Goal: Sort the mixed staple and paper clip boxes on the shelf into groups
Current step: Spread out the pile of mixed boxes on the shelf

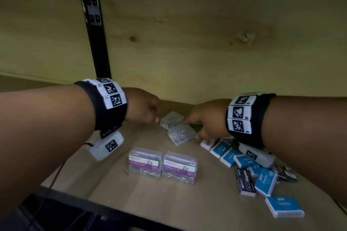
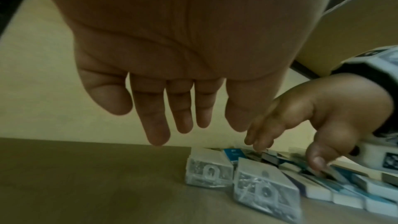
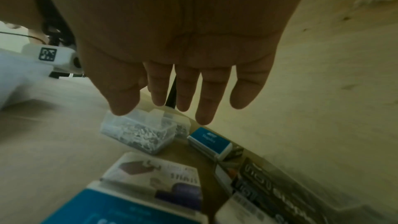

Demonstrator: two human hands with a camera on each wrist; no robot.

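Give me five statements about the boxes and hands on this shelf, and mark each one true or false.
1. Two labelled paper clip boxes stand side by side near the front of the shelf. True.
2. The left hand grips a blue staple box. False: its fingers are straight and it holds nothing.
3. The blue staple boxes lie on the right side of the shelf. True.
4. The two unlabelled clear boxes sit stacked on top of the labelled ones. False: they lie on the shelf farther back, between the hands.
5. The right hand is curled into a fist. False: its fingers are extended above the boxes.
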